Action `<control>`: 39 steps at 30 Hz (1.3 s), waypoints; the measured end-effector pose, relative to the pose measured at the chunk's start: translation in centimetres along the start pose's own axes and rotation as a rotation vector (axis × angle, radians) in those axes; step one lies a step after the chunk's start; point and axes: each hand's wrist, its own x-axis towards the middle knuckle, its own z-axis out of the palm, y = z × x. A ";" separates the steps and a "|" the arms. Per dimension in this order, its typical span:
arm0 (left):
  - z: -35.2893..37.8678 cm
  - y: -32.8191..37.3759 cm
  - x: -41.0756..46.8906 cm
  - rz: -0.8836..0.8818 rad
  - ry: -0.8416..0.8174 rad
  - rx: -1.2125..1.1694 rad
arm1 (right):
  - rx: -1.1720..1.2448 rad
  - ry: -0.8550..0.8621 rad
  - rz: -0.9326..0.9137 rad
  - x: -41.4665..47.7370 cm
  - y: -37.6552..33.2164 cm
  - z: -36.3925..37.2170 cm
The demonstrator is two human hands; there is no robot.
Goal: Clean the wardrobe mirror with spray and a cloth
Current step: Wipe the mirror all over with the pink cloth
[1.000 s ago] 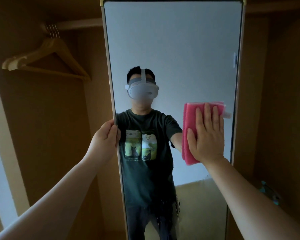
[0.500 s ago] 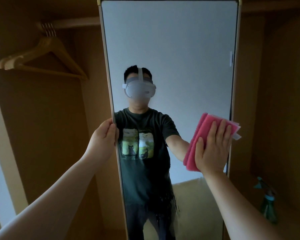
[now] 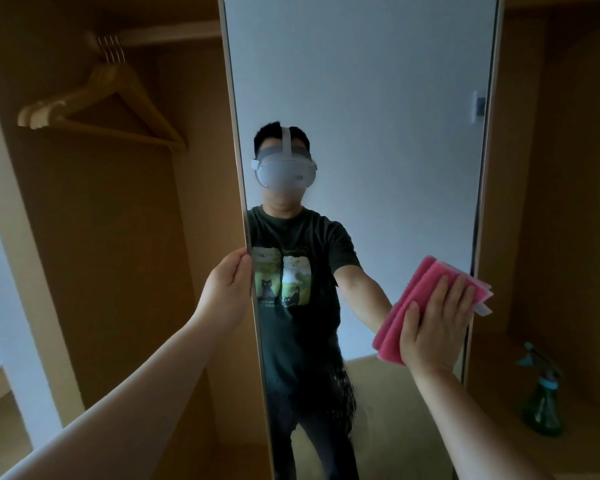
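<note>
A tall framed mirror (image 3: pixel 378 98) stands in the middle of the wardrobe and reflects a person in a dark T-shirt. My left hand (image 3: pixel 227 289) grips the mirror's left edge at mid height. My right hand (image 3: pixel 433 323) presses a folded pink cloth (image 3: pixel 406 306) flat against the glass near the right edge, fingers spread over it. A green spray bottle (image 3: pixel 541 400) with a teal trigger stands on the wardrobe shelf at the lower right, apart from both hands.
Several wooden hangers (image 3: pixel 97 109) hang from the rail at the upper left inside the wardrobe. Wooden side panels close in on both sides of the mirror. Drops or streaks show on the lower glass (image 3: pixel 343 386).
My right hand has slid the pink cloth downward along the mirror's right side and tilted it. The left hand has kept its hold on the left edge. The spray bottle has come into view.
</note>
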 end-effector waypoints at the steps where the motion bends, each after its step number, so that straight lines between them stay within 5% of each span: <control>1: 0.1 -0.5 -0.5 -0.024 -0.022 -0.006 | 0.000 -0.003 -0.004 0.0 0.0 -0.1; 8: 0.9 -4.7 -3.9 -0.127 -0.117 0.001 | -0.109 -0.050 -0.096 0.2 0.7 -0.6; 20: 3.2 -6.5 -6.6 -0.196 0.084 -0.001 | -0.176 -0.034 -0.586 3.1 5.6 -1.1; 28: 4.8 -9.1 -9.2 -0.270 0.151 -0.031 | -0.085 0.012 -0.628 2.8 5.0 -0.6; 39: 6.5 -15.1 -11.7 -0.147 0.246 -0.155 | -0.058 0.187 -0.621 3.0 4.8 0.6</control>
